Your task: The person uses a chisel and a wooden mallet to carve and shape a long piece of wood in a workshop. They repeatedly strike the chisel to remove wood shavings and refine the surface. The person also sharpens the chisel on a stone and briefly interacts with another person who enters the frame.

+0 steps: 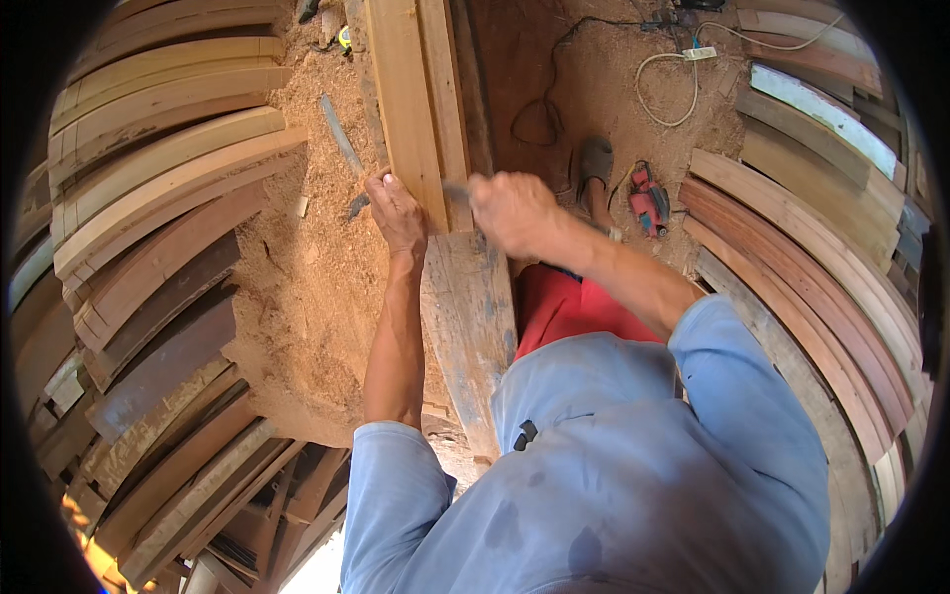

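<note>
A pale, freshly planed wooden piece with a long groove lies lengthwise on a worn wooden bench beam. My left hand is closed round its left edge near the close end, thumb on top. On the other side, my right hand makes a fist round a tool whose handle is hidden. A short, dark metal end of this tool points left across the wood's surface; its exact kind does not show.
Sawdust covers the ground at left, where a grey metal strip lies. Stacked planks line both sides. A red power tool sits right of my sandalled foot. Cords and a white socket block lie at far right.
</note>
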A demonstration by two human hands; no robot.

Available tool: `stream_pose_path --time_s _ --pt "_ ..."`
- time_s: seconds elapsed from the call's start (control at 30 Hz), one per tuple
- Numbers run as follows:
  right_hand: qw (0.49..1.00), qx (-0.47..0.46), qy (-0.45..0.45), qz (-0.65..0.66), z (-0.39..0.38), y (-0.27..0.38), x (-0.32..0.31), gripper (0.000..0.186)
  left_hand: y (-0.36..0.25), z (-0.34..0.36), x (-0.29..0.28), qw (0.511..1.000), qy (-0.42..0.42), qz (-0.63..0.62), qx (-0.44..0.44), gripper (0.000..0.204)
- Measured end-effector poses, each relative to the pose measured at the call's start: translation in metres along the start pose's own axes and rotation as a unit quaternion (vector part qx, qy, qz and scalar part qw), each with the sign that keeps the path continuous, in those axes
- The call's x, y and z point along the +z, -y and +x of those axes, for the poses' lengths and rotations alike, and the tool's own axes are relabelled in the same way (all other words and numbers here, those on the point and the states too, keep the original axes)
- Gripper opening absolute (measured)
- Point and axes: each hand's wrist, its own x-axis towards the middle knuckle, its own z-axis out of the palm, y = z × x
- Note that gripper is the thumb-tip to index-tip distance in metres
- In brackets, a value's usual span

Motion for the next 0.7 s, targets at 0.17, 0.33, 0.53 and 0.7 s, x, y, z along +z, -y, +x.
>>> stream_pose_path --time_s 0.17,0.33,0.53,0.7 --pt "0.978 -0.032 0.205 0.01 -0.059 0.0 0.059 0.021 0.017 0.007 0.0 1.0 -0.001 -0.008 0.012 0.042" --pt "0.98 0.042 -0.027 0.193 -0.063 -0.044 0.033 0.033 -0.001 0.002 0.0 0.99 -0.007 0.106 0.096 0.064" --pt "0.921 0.095 -0.121 0.359 0.001 -0.088 -0.011 0.043 -0.068 -0.036 0.019 0.936 0.022 0.348 0.052 0.118" --pt "0.942 0.136 -0.052 0.303 0.054 -0.062 -0.034 0.056 -0.071 -0.028 0.017 0.947 0.037 0.319 -0.004 0.133"
